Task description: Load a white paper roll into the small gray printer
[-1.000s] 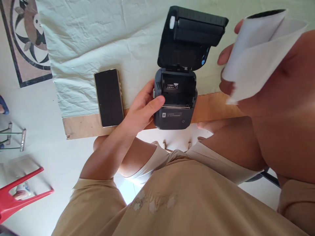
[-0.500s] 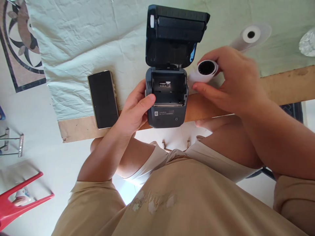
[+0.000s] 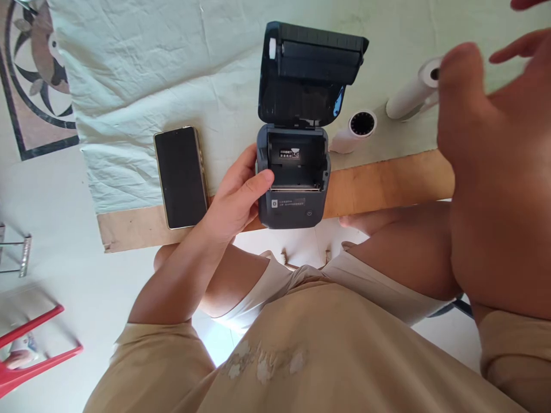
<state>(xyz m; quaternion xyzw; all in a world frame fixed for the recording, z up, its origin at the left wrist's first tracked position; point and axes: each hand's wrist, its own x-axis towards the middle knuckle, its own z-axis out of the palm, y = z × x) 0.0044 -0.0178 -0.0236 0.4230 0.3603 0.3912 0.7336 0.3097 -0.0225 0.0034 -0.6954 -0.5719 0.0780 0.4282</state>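
My left hand (image 3: 241, 192) is wrapped round the left side of a dark label printer (image 3: 295, 209), thumb on the rim of its bay. The printer's lid (image 3: 301, 103) is flipped up, and the paper bay holds no roll. Just right of the printer, a small paper roll (image 3: 344, 140) with a black core stands on the cloth. Farther right is a longer white roll (image 3: 407, 97), partly covered by my right hand (image 3: 499, 120). That hand is raised close to the camera, fingers apart, with nothing seen in it; some of it lies outside the picture.
A phone (image 3: 181, 178) lies on the table left of the printer. Pale green cloth (image 3: 142, 69) covers the table, with a bare wooden edge (image 3: 387, 180) along the front. A red plastic stool (image 3: 38, 364) is on the floor at lower left.
My right hand has let go of the small roll, which now stands by the printer, and has moved up and right towards the camera. My left hand keeps holding the printer.
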